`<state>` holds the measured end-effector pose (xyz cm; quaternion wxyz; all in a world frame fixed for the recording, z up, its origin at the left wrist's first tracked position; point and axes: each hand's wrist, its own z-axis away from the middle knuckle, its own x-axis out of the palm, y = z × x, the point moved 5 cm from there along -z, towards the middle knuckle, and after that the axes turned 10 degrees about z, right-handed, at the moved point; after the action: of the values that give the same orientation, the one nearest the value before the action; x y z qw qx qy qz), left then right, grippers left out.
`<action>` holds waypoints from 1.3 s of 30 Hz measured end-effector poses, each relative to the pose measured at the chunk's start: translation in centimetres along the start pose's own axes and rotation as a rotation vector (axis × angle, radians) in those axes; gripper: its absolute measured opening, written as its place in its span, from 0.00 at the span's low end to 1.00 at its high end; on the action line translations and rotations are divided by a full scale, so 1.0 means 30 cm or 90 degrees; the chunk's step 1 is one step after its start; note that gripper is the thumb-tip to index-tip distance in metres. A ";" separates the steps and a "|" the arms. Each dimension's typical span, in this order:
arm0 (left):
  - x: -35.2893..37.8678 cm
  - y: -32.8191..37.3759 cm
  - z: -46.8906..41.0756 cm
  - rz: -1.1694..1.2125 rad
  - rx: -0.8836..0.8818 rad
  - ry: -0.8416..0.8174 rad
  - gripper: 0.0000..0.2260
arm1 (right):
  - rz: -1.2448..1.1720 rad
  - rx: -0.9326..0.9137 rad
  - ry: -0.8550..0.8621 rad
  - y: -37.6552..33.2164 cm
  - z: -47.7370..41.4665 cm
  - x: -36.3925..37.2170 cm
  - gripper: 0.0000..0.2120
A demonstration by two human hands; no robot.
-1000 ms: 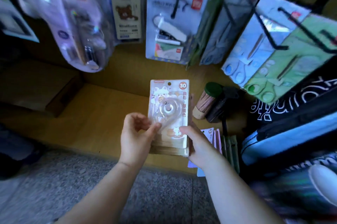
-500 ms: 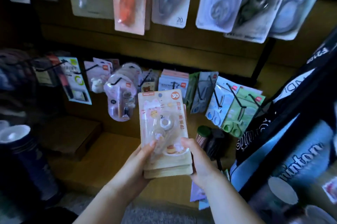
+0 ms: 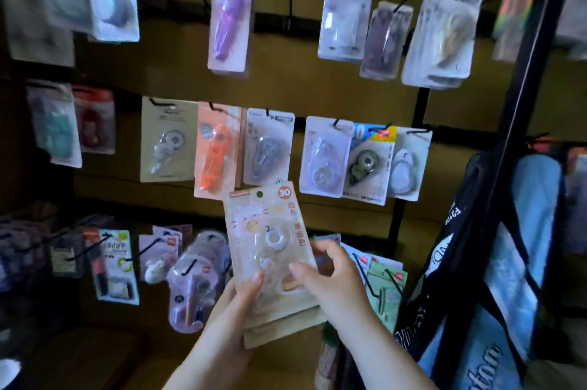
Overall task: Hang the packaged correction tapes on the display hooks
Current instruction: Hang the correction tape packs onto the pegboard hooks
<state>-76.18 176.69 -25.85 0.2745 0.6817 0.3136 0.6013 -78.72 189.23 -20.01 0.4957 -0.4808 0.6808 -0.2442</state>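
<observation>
Stack of packaged correction tapes (image 3: 270, 249) upright between both hands, left hand (image 3: 235, 300) gripping its lower edge, right hand (image 3: 333, 278) pinching its right side, stack's bottom packs hidden behind fingers, display hooks (image 3: 340, 124) above, blurred

Open gap around the bare hook (image 3: 289, 8) between purple pack (image 3: 227, 17) and white pack (image 3: 344, 19); middle-row packs (image 3: 268, 148) hang edge to edge

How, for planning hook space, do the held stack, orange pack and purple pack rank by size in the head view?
1. held stack, though nearest the camera.
2. orange pack and purple pack: too alike to rank.
</observation>
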 end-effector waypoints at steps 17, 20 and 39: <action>0.115 0.291 -0.076 -0.022 0.146 -0.009 0.17 | -0.189 -0.022 0.102 -0.188 -0.178 -0.026 0.06; 0.106 0.328 -0.090 -0.035 0.157 0.003 0.22 | -0.190 -0.034 0.107 -0.217 -0.211 -0.032 0.05; 0.064 0.614 -0.142 -0.052 0.257 -0.044 0.18 | -0.046 -0.207 0.326 -0.726 -0.581 -0.289 0.05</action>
<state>-78.45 166.12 -10.21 0.1668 0.7300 0.4457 0.4907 -85.20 185.36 8.23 0.2156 -0.5005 0.7963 -0.2625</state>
